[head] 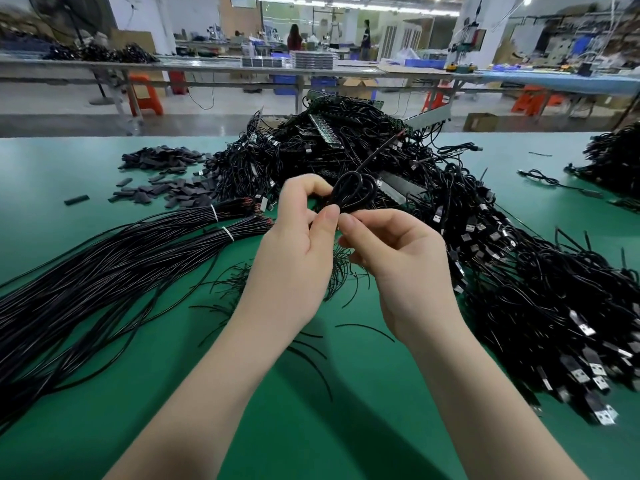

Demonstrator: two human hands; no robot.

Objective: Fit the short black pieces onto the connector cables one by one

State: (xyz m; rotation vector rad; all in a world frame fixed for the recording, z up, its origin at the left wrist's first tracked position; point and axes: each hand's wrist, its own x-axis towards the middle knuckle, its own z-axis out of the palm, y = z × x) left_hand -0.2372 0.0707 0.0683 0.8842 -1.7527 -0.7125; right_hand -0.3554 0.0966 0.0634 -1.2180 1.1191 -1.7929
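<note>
- Head view: both hands are up over the green table (104, 341), close together, working on one looped cable (355, 188)
- The left hand (298, 237) has its fingers curled round the loop, with the thumb pressed on the cable; I think it holds the loop tight so the cable does not spring open
- The right hand (391, 251) pinches the cable just under the loop with thumb and first finger, maybe to hold an end steady for a black piece; I cannot tell if a piece is on it yet
- The short black pieces (162, 174) lie in a heap far off to the left, well apart from both hands
- Tied bundles of plain cables (138, 247) lie near the left arm, easy to reach
- A big pile of connector cables (519, 271) sits on the right, just beside the right hand
</note>
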